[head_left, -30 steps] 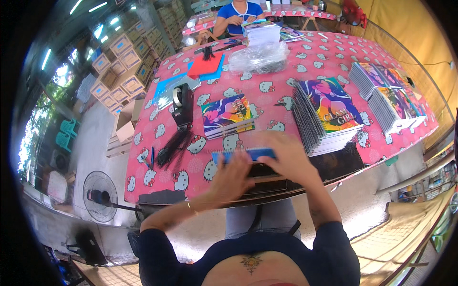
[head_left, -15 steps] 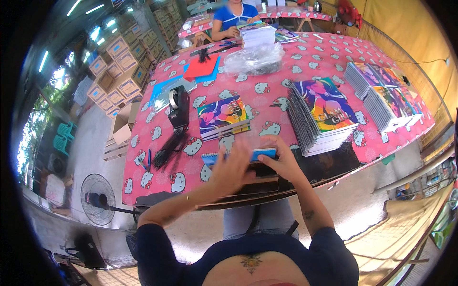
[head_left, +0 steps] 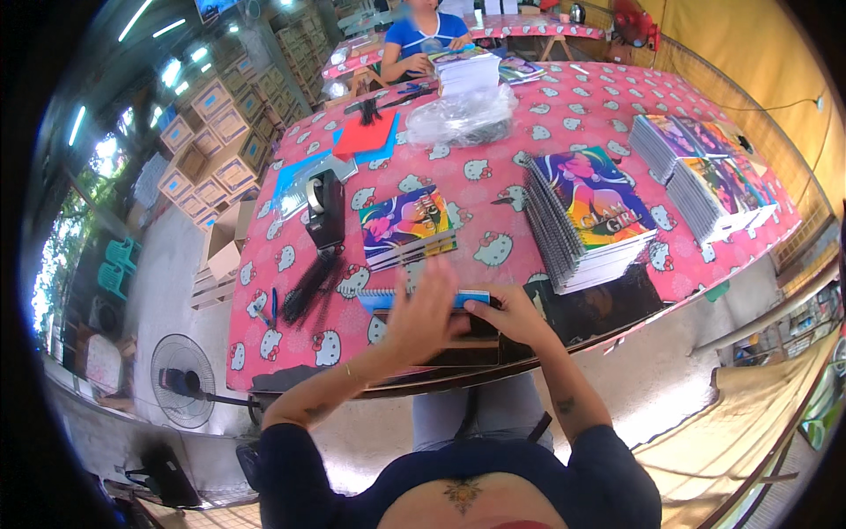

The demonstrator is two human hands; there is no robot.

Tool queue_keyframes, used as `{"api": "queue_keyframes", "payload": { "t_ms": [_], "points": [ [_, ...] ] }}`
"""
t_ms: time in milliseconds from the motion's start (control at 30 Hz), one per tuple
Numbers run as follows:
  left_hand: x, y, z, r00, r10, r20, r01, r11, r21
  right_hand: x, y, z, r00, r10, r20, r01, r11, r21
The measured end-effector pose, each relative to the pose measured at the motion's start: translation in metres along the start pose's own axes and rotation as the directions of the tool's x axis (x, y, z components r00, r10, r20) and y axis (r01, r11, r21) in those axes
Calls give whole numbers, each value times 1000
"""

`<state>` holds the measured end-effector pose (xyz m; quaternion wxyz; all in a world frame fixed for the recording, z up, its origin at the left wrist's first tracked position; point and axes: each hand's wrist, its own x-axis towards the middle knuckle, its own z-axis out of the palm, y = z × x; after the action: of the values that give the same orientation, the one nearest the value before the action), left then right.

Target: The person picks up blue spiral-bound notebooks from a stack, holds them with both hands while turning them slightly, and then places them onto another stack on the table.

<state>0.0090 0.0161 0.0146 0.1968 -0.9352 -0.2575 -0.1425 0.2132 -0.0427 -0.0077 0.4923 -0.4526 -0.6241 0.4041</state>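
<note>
A spiral notebook (head_left: 471,298) with a blue cover lies at the table's near edge, its wire coil along the far side. My right hand (head_left: 518,316) grips its right end, thumb on the blue face. My left hand (head_left: 423,313) passes over the notebook's middle with fingers stretched out, slightly blurred, and hides part of it. Just beyond lies a small stack of colourful notebooks (head_left: 405,225). To the right stands a taller stack of spiral-bound notebooks (head_left: 590,212). Loose black binding coils (head_left: 308,286) lie left of my hands.
A black tape dispenser (head_left: 326,209) stands at left, near red (head_left: 364,132) and blue sheets. Clear plastic wrap (head_left: 463,116) lies farther back. More notebook stacks (head_left: 705,176) are at far right. Another person (head_left: 421,40) sits across the table. A fan (head_left: 182,381) stands at lower left.
The view has shifted slightly. My right hand has lowered its fingers around the notebook's right end, and my left hand's fingers now point up more over the notebook.
</note>
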Motion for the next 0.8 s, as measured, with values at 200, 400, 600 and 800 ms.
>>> {"api": "queue_keyframes", "payload": {
  "t_ms": [200, 400, 600, 800],
  "points": [
    [11, -6, 1, 998, -34, -57, 35, 999, 29, 7, 4, 3, 1000, 3, -11, -5, 994, -111],
    [2, 13, 4, 999, 22, -41, -30, 980, -196, 9, 17, 7, 964, -234, -123, 221, 969, -109],
    [-21, 31, 22, 990, 52, -132, -88, 953, -289, 9, 14, 6, 987, -117, -109, 99, 982, -161],
    [-7, 20, 8, 993, -25, -113, -11, 950, -313, 0, -1, -5, 967, -181, -178, 140, 965, -223]
  ]
}}
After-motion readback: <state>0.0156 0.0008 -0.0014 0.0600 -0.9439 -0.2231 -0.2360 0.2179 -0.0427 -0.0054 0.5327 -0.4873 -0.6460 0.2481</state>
